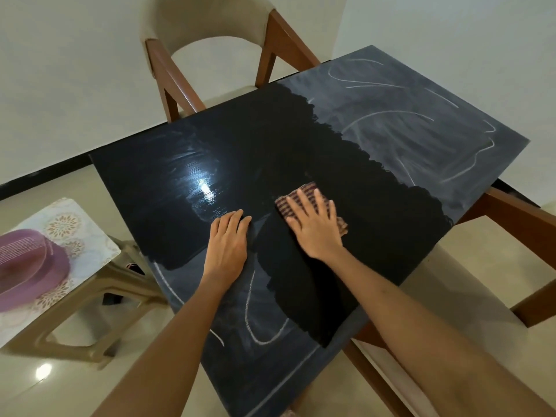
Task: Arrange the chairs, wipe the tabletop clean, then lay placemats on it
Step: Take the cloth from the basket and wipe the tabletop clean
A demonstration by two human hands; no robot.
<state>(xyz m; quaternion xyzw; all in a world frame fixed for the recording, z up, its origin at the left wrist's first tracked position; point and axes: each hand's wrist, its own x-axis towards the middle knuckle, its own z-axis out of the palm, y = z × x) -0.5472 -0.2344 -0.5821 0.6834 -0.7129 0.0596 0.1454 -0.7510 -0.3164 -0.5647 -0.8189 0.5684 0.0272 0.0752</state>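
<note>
A black tabletop (301, 145) fills the middle of the view. Its centre and left are wet and dark; the far right part (421, 121) and the near strip (255, 341) are grey with white chalky streaks. My right hand (314, 225) lies flat with fingers spread on a brown checked cloth (304, 192), pressing it onto the table. My left hand (228, 242) rests flat on the tabletop just left of it, holding nothing. One wooden chair with a beige seat (210, 52) stands at the far side, another (511, 224) at the right.
A beige plastic stool (96, 290) stands left of the table. Patterned placemats (66, 224) lie on it with a purple bowl-like item (27, 266) on top. The floor is glossy cream tile; white walls are close behind.
</note>
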